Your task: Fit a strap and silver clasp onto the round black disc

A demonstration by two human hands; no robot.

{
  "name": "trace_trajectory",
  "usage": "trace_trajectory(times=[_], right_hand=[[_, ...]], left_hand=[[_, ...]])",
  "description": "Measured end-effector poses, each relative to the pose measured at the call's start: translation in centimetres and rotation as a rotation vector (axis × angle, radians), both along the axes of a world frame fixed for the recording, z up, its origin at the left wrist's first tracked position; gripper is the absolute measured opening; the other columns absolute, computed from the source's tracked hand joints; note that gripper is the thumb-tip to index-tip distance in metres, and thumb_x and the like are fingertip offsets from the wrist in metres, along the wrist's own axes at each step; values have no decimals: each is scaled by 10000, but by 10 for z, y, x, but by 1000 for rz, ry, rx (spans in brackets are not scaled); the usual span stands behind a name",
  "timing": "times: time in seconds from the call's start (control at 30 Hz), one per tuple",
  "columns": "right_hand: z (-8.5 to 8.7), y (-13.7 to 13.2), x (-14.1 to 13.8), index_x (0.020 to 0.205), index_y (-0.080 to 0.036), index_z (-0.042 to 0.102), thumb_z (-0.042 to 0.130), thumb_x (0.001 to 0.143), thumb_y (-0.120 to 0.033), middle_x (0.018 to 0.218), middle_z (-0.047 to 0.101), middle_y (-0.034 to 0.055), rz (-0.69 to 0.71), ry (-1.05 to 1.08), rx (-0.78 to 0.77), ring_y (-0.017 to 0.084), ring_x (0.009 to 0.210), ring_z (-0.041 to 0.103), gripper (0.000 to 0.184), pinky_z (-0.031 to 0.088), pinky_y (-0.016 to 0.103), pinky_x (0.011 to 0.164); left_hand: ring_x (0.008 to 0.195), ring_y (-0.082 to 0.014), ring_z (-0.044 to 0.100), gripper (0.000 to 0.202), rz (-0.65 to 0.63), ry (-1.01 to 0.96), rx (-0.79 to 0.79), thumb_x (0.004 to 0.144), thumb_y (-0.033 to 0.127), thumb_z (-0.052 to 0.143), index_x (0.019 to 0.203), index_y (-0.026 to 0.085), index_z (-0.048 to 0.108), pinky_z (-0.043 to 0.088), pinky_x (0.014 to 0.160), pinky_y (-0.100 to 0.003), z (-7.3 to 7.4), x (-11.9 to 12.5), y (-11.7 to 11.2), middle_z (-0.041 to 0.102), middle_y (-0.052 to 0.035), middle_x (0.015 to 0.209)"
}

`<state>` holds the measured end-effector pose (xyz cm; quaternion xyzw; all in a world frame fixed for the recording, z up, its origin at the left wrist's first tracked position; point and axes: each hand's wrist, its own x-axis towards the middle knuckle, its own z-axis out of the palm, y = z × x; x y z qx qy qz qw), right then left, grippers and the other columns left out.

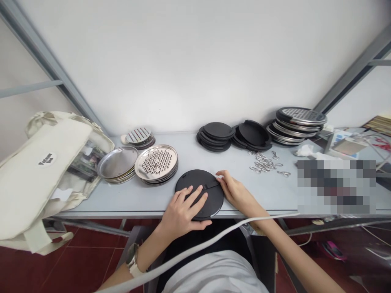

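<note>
A round black plastic disc (pixel 212 203) with a slot across it lies at the table's front edge. My left hand (pixel 180 211) rests on top of it, fingers spread, thumb near the front rim. At the disc's right rim my right hand (pixel 233 189) is closed in a pinch. A bit of thin metal shows at its fingertips and looks like a small wire clip; most of it is hidden. Loose wire clips (pixel 263 162) lie in a heap behind the right hand. To the left stands a stack of round metal grater plates (pixel 156 162).
Plain metal discs (pixel 118 162) and smaller grater discs (pixel 139 136) are stacked at left beside a cream bag (pixel 39 171). Black discs (pixel 215 136), black rimmed trays (pixel 253 134) and assembled graters (pixel 299 118) stand along the wall. A white cable (pixel 195 248) crosses over my forearms.
</note>
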<state>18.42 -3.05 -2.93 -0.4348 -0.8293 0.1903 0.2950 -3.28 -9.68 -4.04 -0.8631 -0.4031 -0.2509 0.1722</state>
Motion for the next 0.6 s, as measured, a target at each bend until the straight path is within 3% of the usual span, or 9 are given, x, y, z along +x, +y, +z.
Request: trace_trajectory(times=[0.2,0.6], right_hand=[[2,0,0,1045,-210,448,271,985,-266,856,633,67,1,-26,-12,203,767,638,194,475,303,690],[-1,1,0,1054,-213,453,273,984,-278,860,640,65,-7,-24,-3,199,750,639,204,476,300,672]], left_hand=[[1142,-280,512,565,2,-3,-10,832,557,523,1261,190,555,400,924,-388,0,0,-1,513,-55,1347],[1158,-276,514,582,35,2,-17,810,564,548,1274,213,543,409,926,-380,-1,1,-1,529,-77,1329]])
